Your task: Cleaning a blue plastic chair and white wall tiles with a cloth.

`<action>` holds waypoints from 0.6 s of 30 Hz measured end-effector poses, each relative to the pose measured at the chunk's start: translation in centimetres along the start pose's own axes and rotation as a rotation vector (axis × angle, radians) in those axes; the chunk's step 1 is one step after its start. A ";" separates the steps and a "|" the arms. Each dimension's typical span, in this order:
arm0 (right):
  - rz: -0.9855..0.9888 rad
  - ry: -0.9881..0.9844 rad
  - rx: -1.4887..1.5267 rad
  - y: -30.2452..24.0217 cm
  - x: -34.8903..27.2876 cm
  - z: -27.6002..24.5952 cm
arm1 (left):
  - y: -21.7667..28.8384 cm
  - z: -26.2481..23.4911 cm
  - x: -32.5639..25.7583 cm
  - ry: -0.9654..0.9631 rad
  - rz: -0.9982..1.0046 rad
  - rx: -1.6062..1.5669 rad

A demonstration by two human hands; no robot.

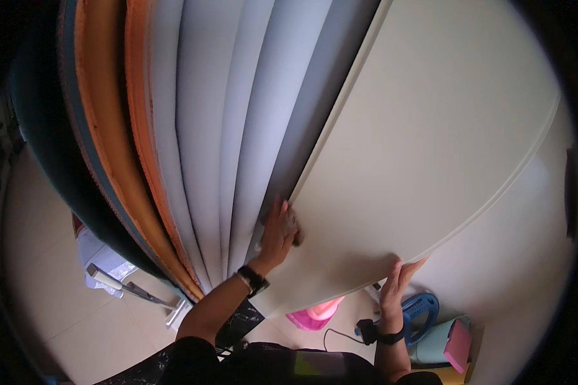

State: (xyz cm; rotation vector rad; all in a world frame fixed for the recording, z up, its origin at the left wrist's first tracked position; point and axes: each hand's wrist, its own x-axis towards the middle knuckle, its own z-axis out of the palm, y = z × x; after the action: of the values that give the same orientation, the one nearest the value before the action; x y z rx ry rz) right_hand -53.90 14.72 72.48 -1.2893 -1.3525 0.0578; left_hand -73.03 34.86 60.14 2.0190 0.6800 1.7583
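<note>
A large, flat cream panel (430,128), like a door, slants across the right half of the view, with a narrow raised rim along its edges. At its left edge my left hand (276,237) presses a small, crumpled greyish-brown cloth (294,228); most of the cloth is hidden under the fingers. My right hand (395,289) grips the panel's lower edge, its fingertips partly hidden. Just left of my left hand hang grey-white fabric folds (257,128), close to the panel's edge.
Orange cloth (103,128) and dark green cloth (45,135) hang farther left. A pale-handled tool (128,287) stands over the tiled floor (77,330). Below the panel are a pink basin (308,319), a blue plastic frame (430,314), a black cable (327,333) and a mint-green bin (433,346).
</note>
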 end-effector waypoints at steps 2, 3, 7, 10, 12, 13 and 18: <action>-0.075 0.005 -0.045 0.5 0.0 0.0 | 2.4 -1.2 5.9 0.024 0.125 -0.060; -0.085 0.010 -0.092 1.0 0.0 -0.4 | 4.7 -1.6 9.3 0.013 0.148 -0.095; 0.012 -0.006 0.013 0.4 -0.2 -0.3 | 10.5 -2.1 16.9 0.079 0.314 0.008; 0.119 -0.011 -0.054 1.4 -1.1 -1.3 | 8.3 -0.8 14.2 0.117 0.341 0.051; 0.083 0.038 -0.071 1.0 -1.0 -0.3 | 4.6 0.9 8.7 0.148 0.334 0.122; 0.042 0.086 -0.085 0.4 -1.0 0.1 | 2.8 1.5 5.0 0.143 0.298 0.135; 0.012 0.081 -0.080 -0.1 -0.7 0.1 | -3.5 4.8 -15.2 -0.099 -0.147 0.236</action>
State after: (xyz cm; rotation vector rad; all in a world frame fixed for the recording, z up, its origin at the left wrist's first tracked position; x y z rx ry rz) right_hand -54.30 14.29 72.03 -1.3520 -1.2889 -0.0406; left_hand -70.23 29.04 45.21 2.1294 1.0168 1.5450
